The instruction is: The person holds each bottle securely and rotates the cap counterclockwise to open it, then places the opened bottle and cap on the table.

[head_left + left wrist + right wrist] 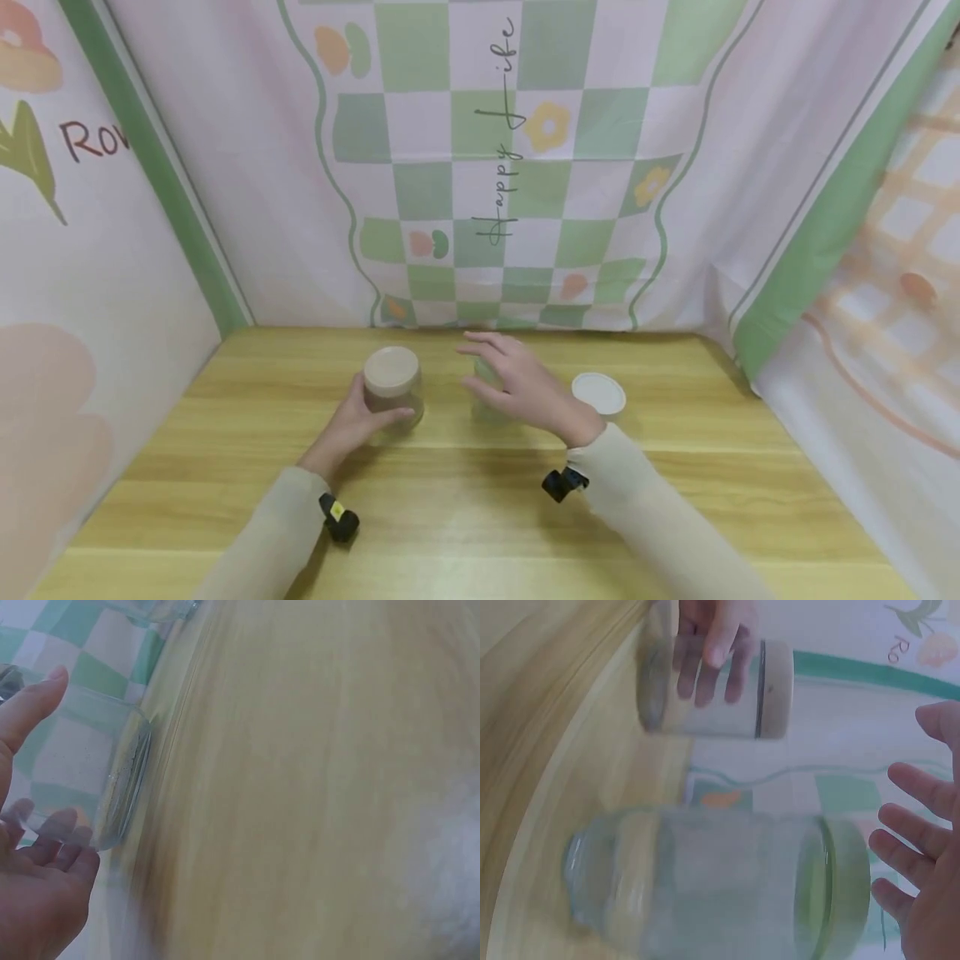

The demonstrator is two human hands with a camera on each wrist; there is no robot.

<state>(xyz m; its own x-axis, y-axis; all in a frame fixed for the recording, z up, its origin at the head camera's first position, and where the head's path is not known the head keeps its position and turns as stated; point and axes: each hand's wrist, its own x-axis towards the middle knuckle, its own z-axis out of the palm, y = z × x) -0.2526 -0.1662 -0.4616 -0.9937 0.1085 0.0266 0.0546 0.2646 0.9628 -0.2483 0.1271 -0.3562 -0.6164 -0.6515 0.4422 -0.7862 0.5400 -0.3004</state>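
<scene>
My left hand grips a clear glass jar with a beige lid, thumb on the near side and fingers round the far side. In the left wrist view, the thumb and fingers wrap the glass, and its base is close to the tabletop. My right hand spreads its fingers by a taller clear jar with a pale green lid. Its fingertips are right at that lid in the right wrist view. From the head, this hand hides much of the green-lidded jar.
A round white lid shows just beyond my right wrist. Everything stands on a wood-grain table. A checked cloth hangs along the back edge, with more printed cloth at both sides.
</scene>
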